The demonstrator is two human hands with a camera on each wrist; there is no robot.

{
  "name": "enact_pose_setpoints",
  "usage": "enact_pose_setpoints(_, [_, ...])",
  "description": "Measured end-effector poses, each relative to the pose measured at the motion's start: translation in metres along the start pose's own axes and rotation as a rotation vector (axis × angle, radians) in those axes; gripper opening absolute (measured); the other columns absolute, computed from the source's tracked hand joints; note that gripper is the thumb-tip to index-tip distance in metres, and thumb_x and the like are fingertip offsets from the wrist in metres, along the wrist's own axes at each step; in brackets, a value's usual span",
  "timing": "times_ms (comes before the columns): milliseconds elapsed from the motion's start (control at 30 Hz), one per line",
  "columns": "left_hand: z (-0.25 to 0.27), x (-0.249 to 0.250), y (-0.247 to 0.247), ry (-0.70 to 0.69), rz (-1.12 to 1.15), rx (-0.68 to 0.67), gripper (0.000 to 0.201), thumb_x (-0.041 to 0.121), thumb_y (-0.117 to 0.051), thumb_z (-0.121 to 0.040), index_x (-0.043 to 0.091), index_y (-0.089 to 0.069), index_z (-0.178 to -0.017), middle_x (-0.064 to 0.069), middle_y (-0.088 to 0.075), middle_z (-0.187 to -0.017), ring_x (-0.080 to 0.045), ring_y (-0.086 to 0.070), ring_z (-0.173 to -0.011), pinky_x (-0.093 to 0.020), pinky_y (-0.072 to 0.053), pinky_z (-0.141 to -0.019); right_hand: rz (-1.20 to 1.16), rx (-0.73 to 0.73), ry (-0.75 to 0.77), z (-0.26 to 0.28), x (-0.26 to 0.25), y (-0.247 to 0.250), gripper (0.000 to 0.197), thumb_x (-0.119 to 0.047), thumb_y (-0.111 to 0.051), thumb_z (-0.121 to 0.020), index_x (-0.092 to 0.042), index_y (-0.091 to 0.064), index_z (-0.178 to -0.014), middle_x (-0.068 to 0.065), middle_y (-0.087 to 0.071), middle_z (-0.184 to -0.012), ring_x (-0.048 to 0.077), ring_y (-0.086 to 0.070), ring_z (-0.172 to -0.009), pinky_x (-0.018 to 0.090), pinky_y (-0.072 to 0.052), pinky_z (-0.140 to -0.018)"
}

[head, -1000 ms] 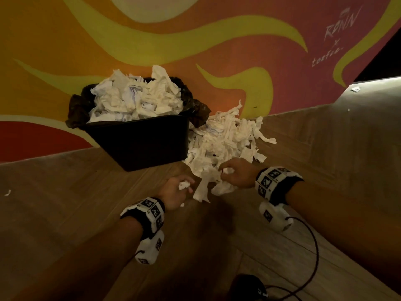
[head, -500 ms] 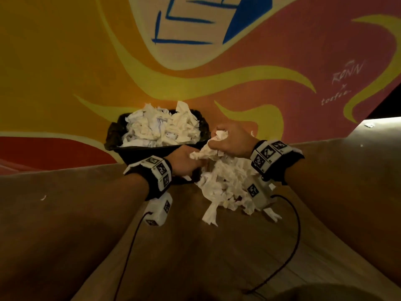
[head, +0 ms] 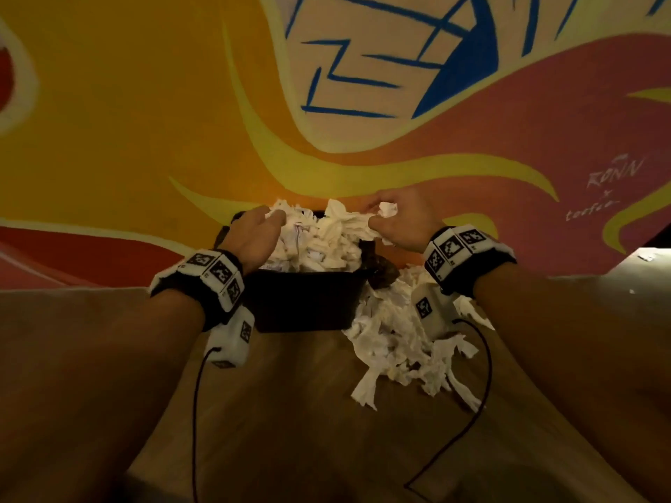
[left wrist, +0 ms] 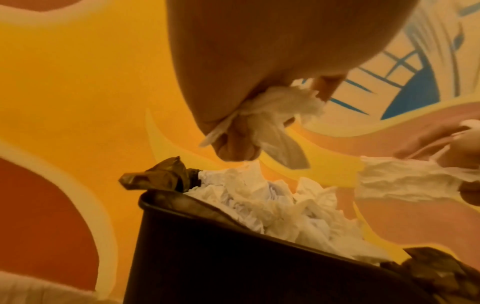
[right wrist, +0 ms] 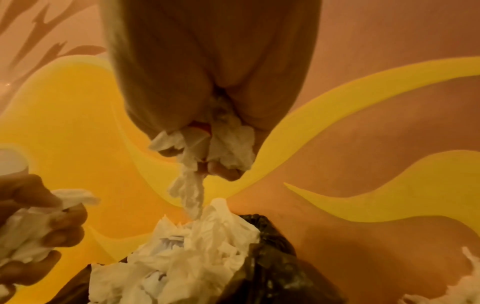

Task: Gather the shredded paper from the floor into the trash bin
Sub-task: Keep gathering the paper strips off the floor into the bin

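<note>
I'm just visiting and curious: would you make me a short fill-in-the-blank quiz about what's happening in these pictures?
1. Both hands, left hand and right hand, grip shredded ____.
2. The hands are held above the black ____.
3. A pile of shreds lies on the floor beside the bin's ____ side, seen from the head camera.

Missing words: paper; trash bin; right

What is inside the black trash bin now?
The trash bin is heaped above its rim with shredded paper, over a dark liner. Anything under that heap is covered.
</note>
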State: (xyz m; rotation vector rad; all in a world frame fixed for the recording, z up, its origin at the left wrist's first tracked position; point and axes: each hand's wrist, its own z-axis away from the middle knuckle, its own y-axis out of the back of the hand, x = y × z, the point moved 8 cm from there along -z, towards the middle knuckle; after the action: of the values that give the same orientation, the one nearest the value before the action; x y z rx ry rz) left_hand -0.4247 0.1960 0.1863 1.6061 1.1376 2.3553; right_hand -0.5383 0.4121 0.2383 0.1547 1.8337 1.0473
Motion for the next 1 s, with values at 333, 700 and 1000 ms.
enact_pose_setpoints(333, [-0.024, 0.007, 0.002, -0.12, -0.101, -0.016, 0.031, 0.015, -0.038, -0.1, 0.009, -0.036, -0.13, -0.016, -0.025, -0.139, -0.038, -0.037, -0.119, -0.041, -0.035, -0.097, -0.041, 0.133, -0.183, -0.02, -0.006, -0.036, 0.028, -0.013, -0.052, -0.087, -0.017, -0.068, -0.065, -0.005, -0.062, -0.059, 0.01, -0.053, -0.045, 0.022, -0.038, -0.045])
enact_pose_setpoints(700, [-0.035, -0.028, -0.027, -0.089, -0.348, -0.205, 0.062, 0.013, -0.046, -0.096, 0.007, -0.019, -0.151, -0.018, -0.019, -0.156, -0.038, -0.021, -0.142, -0.048, -0.028, -0.113, 0.167, 0.074, -0.264, -0.026, 0.001, -0.033, 0.04, -0.034, -0.051, -0.092, -0.004, -0.048, -0.065, 0.007, -0.042, -0.058, 0.019, -0.04, -0.054, 0.028, -0.033, -0.056])
enact_pose_setpoints(1000, [-0.037, -0.022, -0.021, -0.042, -0.544, -0.224, 0.013, 0.009, -0.044, -0.1, -0.001, -0.047, -0.106, -0.016, -0.051, -0.099, -0.026, -0.052, -0.077, -0.036, -0.046, -0.068, 0.171, -0.22, -0.248, -0.043, 0.022, -0.076, 0.027, -0.014, -0.049, -0.079, -0.013, -0.034, -0.057, 0.008, -0.035, -0.056, 0.023, -0.034, -0.058, 0.036, -0.029, -0.056])
